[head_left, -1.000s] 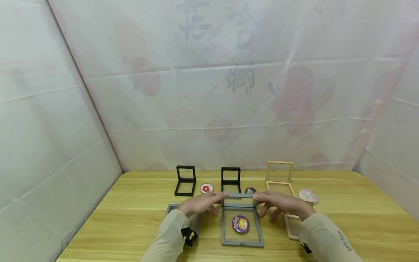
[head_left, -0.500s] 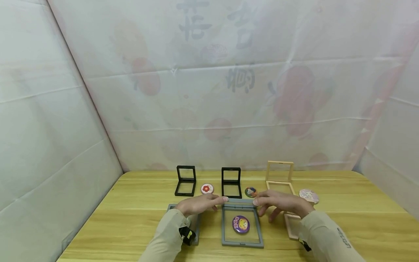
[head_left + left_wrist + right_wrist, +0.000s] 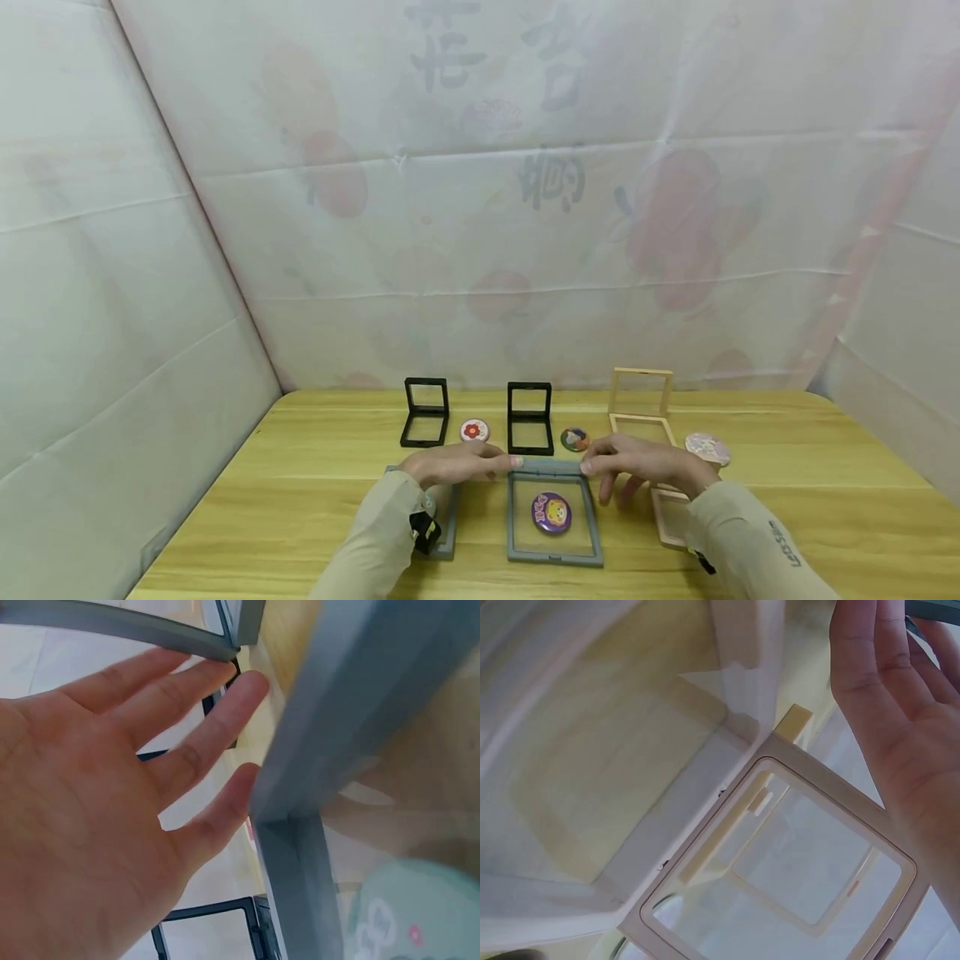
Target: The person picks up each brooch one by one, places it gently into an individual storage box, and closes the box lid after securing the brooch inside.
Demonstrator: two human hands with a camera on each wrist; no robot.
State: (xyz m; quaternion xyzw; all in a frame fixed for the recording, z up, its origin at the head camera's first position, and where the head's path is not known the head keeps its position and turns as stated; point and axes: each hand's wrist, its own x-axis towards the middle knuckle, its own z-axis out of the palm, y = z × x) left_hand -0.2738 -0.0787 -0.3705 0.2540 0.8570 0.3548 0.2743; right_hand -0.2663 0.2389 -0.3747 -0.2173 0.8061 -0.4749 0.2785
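Note:
A grey hinged display frame (image 3: 512,525) lies mid-table. Its lid (image 3: 549,467) is raised and seen nearly edge-on in the head view. On the clear film of its base lies a purple round badge (image 3: 552,513) with a yellow bear. My left hand (image 3: 457,465) touches the lid's left corner; in the left wrist view its fingers (image 3: 202,735) stretch out beside a grey bar. At the lid's right corner are the fingertips of my right hand (image 3: 645,465). Its fingers (image 3: 892,667) look fairly straight in the right wrist view.
Under my left forearm lies another grey frame (image 3: 450,533) with a mint badge (image 3: 412,915). By my right wrist stands a pink frame (image 3: 660,521). Behind are two black frames (image 3: 426,412) (image 3: 529,417), a tan frame (image 3: 641,392), and badges (image 3: 474,431) (image 3: 575,439) (image 3: 707,448).
The grey lid has tilted down toward me, its top edge dropping in view until its window no longer shows. Both hands have stayed at its corners, shifting slightly with it.

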